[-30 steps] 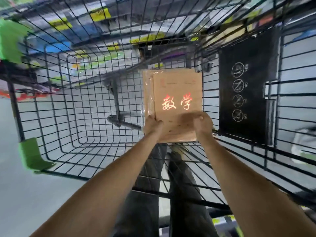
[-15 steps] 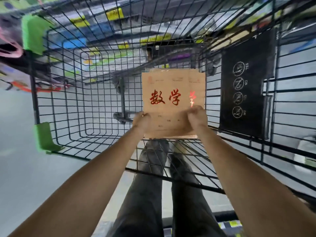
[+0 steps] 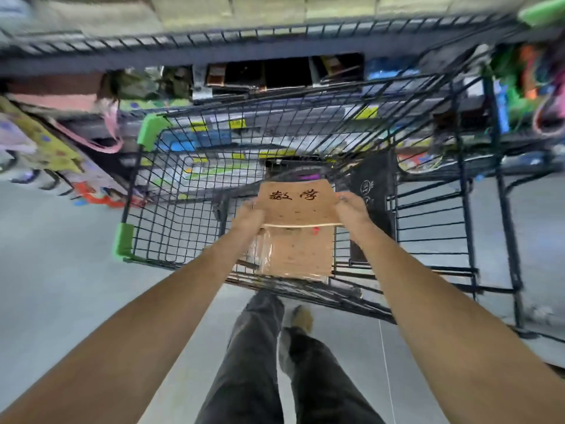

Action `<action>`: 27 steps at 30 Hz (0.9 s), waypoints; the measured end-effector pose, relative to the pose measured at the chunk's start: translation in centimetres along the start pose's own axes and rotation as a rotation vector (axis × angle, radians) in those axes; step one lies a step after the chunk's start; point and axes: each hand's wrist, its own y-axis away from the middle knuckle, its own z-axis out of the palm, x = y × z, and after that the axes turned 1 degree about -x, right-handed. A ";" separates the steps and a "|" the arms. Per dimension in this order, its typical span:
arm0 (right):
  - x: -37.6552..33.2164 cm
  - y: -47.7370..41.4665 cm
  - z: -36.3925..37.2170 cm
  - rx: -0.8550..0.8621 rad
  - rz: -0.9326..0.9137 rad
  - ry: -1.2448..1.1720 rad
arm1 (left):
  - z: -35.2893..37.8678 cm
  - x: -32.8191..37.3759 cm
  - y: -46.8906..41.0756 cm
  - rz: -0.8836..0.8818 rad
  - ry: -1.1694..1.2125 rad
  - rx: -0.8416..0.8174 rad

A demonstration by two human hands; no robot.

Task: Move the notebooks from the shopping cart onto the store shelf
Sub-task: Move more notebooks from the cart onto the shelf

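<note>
- Above the near end of the shopping cart (image 3: 183, 234), the lifted notebooks (image 3: 298, 206) hung as a kraft-brown bundle, cover and dark characters facing up, clear of the cart's wires.
- The left grip (image 3: 249, 217) was curled round the bundle's left edge, and the right grip (image 3: 351, 209) pinched its right edge. Between them they carried all the weight.
- A wrapped pack (image 3: 295, 258) of similar notebooks lay on the cart's bottom, directly below the lifted bundle, so the job looked only partly done.
- The store shelf (image 3: 232, 78) stood beyond the cart's far end. It was too blurred to tell which level had room.
- The step in hand seemed to be the carry from cart to shelf. To do it well, both edges should stay level so the bundle does not fan or slide.
- The bundle should probably rise above the cart's far rim before travelling forward, lest a corner catch the mesh.
- Reaching over the whole cart looked awkward. Stepping beside the cart might give a squarer, gentler placement.
</note>
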 end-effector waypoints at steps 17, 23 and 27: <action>-23.4 16.6 -12.1 0.001 -0.509 -0.098 | -4.7 21.2 20.9 0.523 0.167 0.086; -32.0 26.0 -17.4 -0.023 -0.686 -0.283 | -6.9 27.9 31.2 0.830 0.210 0.114; -35.2 30.1 -19.4 -0.047 -0.869 -0.343 | -8.4 30.9 36.4 1.061 0.196 0.155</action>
